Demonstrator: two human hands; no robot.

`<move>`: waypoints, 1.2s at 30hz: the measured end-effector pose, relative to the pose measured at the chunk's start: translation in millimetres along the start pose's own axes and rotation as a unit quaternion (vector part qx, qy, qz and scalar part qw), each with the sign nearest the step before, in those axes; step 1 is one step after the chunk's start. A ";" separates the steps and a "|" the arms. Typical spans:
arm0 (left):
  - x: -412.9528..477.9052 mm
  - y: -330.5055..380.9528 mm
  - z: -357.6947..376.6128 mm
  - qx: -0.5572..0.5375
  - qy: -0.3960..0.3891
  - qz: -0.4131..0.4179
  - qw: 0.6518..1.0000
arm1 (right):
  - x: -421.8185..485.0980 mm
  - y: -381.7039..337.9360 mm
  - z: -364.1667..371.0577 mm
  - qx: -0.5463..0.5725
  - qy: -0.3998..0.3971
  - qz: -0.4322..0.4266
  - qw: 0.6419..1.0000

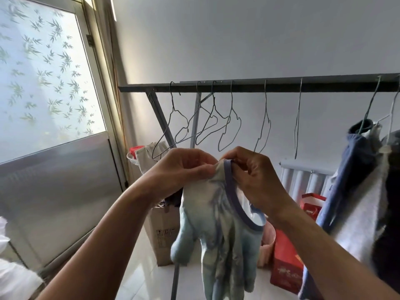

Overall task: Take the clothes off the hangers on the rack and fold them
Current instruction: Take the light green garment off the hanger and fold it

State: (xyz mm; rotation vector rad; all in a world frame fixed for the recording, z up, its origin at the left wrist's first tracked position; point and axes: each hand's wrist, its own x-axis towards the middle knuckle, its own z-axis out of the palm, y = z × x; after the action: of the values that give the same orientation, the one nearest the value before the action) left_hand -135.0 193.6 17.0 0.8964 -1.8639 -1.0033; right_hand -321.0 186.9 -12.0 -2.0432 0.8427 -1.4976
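A small pale blue tie-dye shirt (218,239) with a darker blue neck band hangs in front of me, off any hanger. My left hand (184,169) pinches its top edge and my right hand (255,176) pinches the neck band beside it. Behind them a dark metal rack bar (249,85) carries several bare wire hangers (229,124). At the right end a blue and white garment (355,180) and a dark garment (391,213) hang on hangers.
A frosted glass door (49,83) with a bamboo pattern stands at the left. On the white tile floor under the rack are a cardboard box (162,232), red boxes (285,267), a pink bucket (268,241) and a white radiator (303,178).
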 end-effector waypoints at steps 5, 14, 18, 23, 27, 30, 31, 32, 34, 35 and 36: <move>2.5 -1.8 -6.7 0.138 0.068 0.025 0.988 | -3.3 7.1 -3.1 -0.113 -0.044 0.027 0.992; -8.5 -24.2 -39.7 0.024 0.122 -0.027 0.992 | -7.5 30.2 -75.0 -0.348 -0.066 0.217 0.910; -13.6 -28.9 -51.1 0.161 0.080 0.008 0.984 | -0.7 28.8 -86.5 -0.208 -0.071 0.192 0.956; -17.8 -13.5 -59.4 0.180 0.075 0.013 0.981 | -0.8 21.4 -81.1 -0.044 -0.081 0.172 0.981; -22.2 -15.8 -64.4 0.142 0.116 0.026 0.983 | -0.9 11.9 -92.1 0.007 -0.221 0.204 0.954; -26.1 -26.3 -67.3 0.102 0.129 0.014 0.986 | -1.1 10.3 -98.7 0.024 -0.256 0.204 0.944; -26.7 -30.2 -67.3 0.087 0.135 0.010 0.987 | -1.1 10.7 -97.5 0.017 -0.247 0.199 0.948; -27.1 -33.3 -67.1 0.076 0.141 0.007 0.987 | -1.5 11.2 -95.5 0.009 -0.236 0.187 0.954; -27.2 -35.9 -65.5 0.062 0.145 0.001 0.988 | -1.7 10.8 -90.4 0.013 -0.198 0.170 0.965; -27.9 -35.2 -65.4 0.054 0.140 0.002 0.989 | -1.8 8.7 -87.7 0.029 -0.173 0.164 0.971; -29.1 -33.7 -65.4 0.043 0.129 0.007 0.991 | -2.3 6.5 -85.6 0.058 -0.151 0.159 0.974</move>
State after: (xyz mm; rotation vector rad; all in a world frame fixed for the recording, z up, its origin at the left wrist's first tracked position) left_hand -58.2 184.4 0.7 1.0127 -1.7011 -0.7629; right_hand -404.6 182.8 7.3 -1.8808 0.8854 -1.0075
